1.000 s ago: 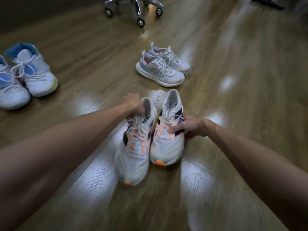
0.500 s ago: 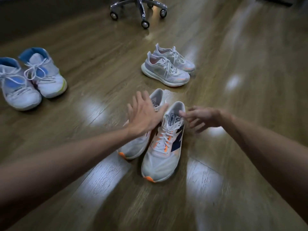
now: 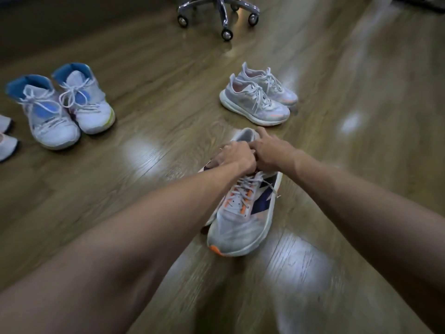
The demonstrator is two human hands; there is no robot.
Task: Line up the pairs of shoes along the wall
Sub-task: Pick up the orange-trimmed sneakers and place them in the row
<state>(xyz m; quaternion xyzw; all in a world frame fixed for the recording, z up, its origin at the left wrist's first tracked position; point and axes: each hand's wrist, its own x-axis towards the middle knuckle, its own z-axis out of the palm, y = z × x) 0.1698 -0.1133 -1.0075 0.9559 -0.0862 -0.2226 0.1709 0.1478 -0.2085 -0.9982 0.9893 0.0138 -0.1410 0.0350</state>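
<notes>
A pair of white running shoes with orange and navy marks (image 3: 243, 218) lies on the wooden floor in front of me, toes toward me. The left shoe of this pair is mostly hidden under my left forearm. My left hand (image 3: 237, 156) is curled over the collar area of the pair. My right hand (image 3: 271, 150) sits right beside it, its fingers bent around the heel end of the right shoe. A white and blue high-top pair (image 3: 67, 107) stands at the left. Beyond my hands sits a pale grey pair (image 3: 257, 97).
The toes of another pale pair (image 3: 6, 138) poke in at the left edge. A chrome wheeled chair base (image 3: 222, 13) stands at the top centre. A dark wall (image 3: 48, 22) runs along the upper left. Bare wooden floor lies to the right.
Half a second ago both hands hovered open above the shoes. Now they have come together and closed on the heel ends of the orange-marked pair, which sits closer together.
</notes>
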